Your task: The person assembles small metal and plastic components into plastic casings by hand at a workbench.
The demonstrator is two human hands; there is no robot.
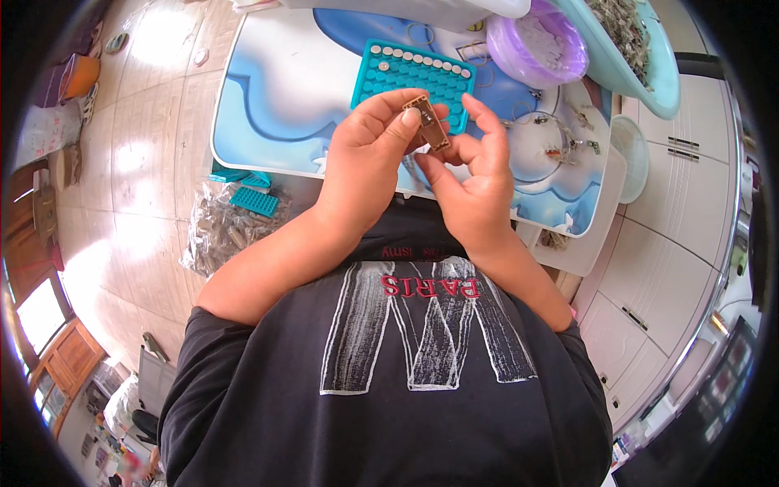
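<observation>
My left hand (363,146) pinches a small brown rectangular plastic casing (432,134) between thumb and fingers, holding it tilted above the near edge of the table. At the casing's lower end is my right hand (479,174), its thumb and a bent finger drawn close together while the index finger points up. Whatever lies between those right fingertips, if anything, is too small to make out. Just beyond both hands lies a teal tray (357,91) of round wells. White round pieces (412,58) fill its far row, and a single one sits in the row below.
The blue-and-white table (272,89) also bears a purple-lined basin (531,69) and loose small metal parts (568,146) at right. A pale teal tub (665,89) of parts stands far right. Clear bags (231,231) and a smaller teal tray (253,201) lie low on the left.
</observation>
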